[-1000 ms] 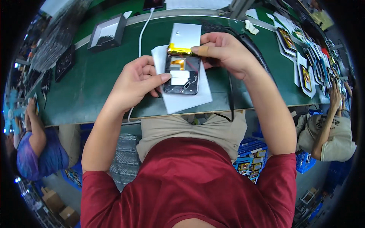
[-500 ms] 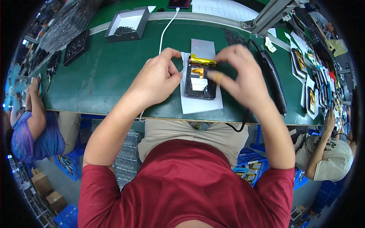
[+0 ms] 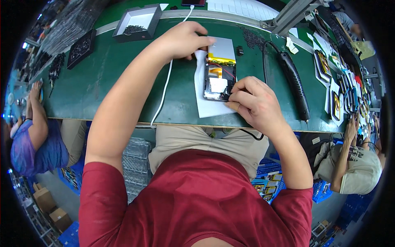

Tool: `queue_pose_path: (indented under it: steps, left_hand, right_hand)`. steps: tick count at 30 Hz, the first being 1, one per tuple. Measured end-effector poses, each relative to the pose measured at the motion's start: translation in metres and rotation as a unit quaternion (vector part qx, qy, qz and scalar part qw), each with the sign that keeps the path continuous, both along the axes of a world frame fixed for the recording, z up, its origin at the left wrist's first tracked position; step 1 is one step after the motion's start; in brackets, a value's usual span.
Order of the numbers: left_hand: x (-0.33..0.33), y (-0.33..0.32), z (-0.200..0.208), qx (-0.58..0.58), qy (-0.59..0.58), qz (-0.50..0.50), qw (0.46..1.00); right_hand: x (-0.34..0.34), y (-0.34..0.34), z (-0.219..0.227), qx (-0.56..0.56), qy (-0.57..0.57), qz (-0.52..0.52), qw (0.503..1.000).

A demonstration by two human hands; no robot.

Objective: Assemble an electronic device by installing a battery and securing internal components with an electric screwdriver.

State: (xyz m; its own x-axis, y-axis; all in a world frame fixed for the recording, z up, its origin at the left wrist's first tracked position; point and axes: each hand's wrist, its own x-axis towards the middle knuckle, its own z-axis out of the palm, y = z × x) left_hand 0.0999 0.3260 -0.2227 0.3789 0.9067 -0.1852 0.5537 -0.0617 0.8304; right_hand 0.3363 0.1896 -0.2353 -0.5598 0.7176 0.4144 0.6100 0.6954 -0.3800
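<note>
An opened black handheld device lies on a white paper sheet, its inside showing red wires, orange flex ribbon and a white label. A flat silver battery with a yellow taped edge extends beyond its far end, wires joining the two. My left hand is closed at the battery's far left side, thumb on its edge and the other fingertips partly hidden. At the device's near right corner, my right hand is closed, gripping the edge between thumb and fingers.
A small black part sits right of the battery. Farther right lie a black electric screwdriver and a pile of black bits. A white cable crosses the green bench. Open boxes stand far left; people sit either side.
My left hand has moved away and right to the battery. My right hand has come down to the device's near corner. The battery now lies flatter, and a small black part shows beside it.
</note>
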Motion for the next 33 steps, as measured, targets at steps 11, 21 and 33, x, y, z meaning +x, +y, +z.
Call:
queue_pose_path:
  steps: [11,21,33]
  left_hand:
    - [0.017,0.016,-0.013,-0.023,-0.171,-0.042,0.984]
    - [0.007,0.014,-0.008,-0.008,-0.200,-0.086,0.976]
    - [0.007,0.010,-0.009,0.038,-0.207,-0.137,0.968]
  right_hand:
    - [0.004,-0.002,-0.013,-0.001,0.052,-0.018,0.999]
    - [0.003,-0.001,-0.014,0.001,0.055,-0.027,0.998]
    - [0.006,0.001,-0.016,-0.013,0.059,-0.016,0.998]
